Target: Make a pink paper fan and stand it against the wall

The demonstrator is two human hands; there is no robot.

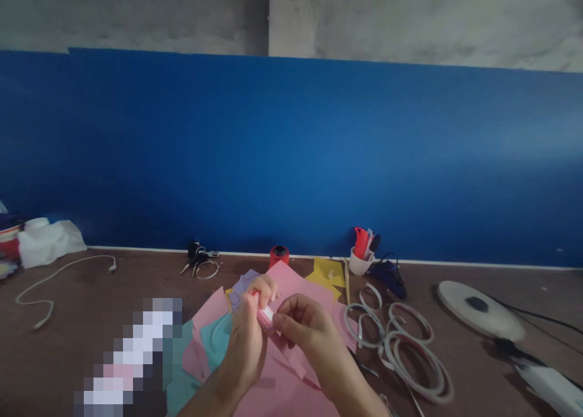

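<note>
My left hand (252,320) is closed around a small pink-and-white piece (265,317), with a touch of red near the thumb; I cannot make out its kind. My right hand (303,326) has its thumb and forefinger pinched together at the piece's right side. Whatever those fingertips hold, if anything, is hidden. Beneath both hands lie sheets of pink paper (291,283), overlapping one another. Teal paper (216,341) shows to the left, partly covered by my left forearm. Purple paper (243,283) pokes out behind my left hand.
Behind the papers stand a red round container (279,256) and a white cup (359,263) of tools. Yellow paper (330,274) lies nearby. White strip coils (416,365) and a white disc (480,311) are to the right. Keys (200,259) and a white cable (68,262) sit left.
</note>
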